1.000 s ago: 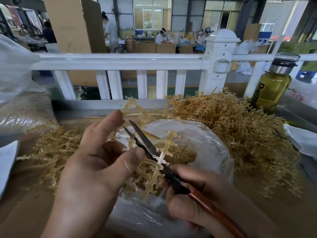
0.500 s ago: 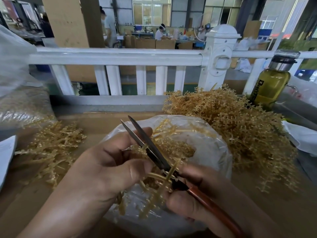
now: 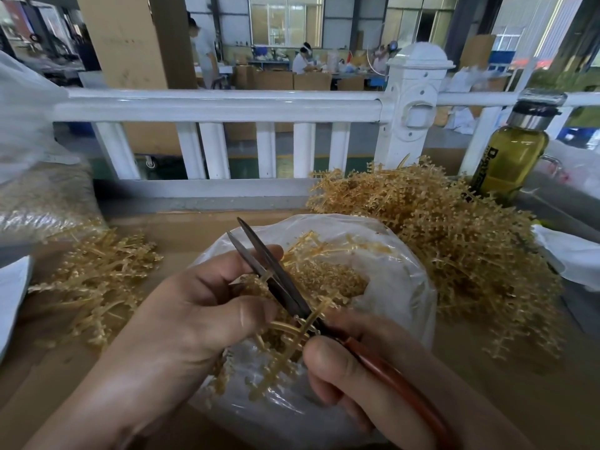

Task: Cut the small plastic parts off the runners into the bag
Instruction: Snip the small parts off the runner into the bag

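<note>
Both hands clamped lower centre, left hand (image 3: 201,303) on runner (image 3: 281,357), right hand (image 3: 350,375) on parted scissors (image 3: 269,264) over bag (image 3: 399,280); closing snip judged next.

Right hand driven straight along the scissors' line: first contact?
Likely the runner crossing the scissors just ahead of the right hand, then the left hand gripping it. Depth is unclear.

- Left hand (image 3: 201,306), forearm entering from the lower left, has its thumb and curled fingers (image 3: 233,261) pinching a runner (image 3: 285,347).
- Right hand (image 3: 360,371), entering from the lower right, curls round the scissors (image 3: 289,293), thumb uppermost, near the left thumb.
</note>
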The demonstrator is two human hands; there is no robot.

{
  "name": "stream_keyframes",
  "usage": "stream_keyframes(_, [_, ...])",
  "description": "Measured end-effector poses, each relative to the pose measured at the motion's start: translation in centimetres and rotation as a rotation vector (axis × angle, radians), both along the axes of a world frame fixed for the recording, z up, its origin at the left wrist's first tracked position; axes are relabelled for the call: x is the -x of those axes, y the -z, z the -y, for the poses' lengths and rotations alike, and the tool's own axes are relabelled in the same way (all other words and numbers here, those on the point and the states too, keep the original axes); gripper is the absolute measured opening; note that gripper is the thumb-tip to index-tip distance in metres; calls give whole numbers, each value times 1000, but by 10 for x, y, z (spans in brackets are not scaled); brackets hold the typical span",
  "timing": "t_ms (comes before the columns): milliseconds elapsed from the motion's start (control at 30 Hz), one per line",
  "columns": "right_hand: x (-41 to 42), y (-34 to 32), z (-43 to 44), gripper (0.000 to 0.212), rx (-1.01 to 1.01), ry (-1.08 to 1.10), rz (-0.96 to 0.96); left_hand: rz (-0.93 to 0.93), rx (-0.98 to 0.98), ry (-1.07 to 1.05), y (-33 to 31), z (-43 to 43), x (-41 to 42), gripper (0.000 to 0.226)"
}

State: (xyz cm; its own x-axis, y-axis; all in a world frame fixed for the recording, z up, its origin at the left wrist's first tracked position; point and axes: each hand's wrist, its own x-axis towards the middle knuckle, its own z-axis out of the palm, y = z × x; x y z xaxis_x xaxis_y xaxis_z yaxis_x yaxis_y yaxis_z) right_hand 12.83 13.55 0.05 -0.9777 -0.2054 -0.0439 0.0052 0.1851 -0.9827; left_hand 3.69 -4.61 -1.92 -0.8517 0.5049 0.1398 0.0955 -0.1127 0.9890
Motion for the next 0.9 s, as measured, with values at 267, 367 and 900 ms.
stream_keyframes(267, [15, 21, -13, 53, -219, 25, -67, 51, 30, -26, 3, -1, 6, 59])
stream_keyframes(367, [17, 25, -13, 50, -202, 15, -75, 57, 69, -18, 4, 1, 8, 60])
stream_keyframes(900, [19, 32, -16, 50, -31, 11, -29, 114, 8, -27, 16, 0, 18, 60])
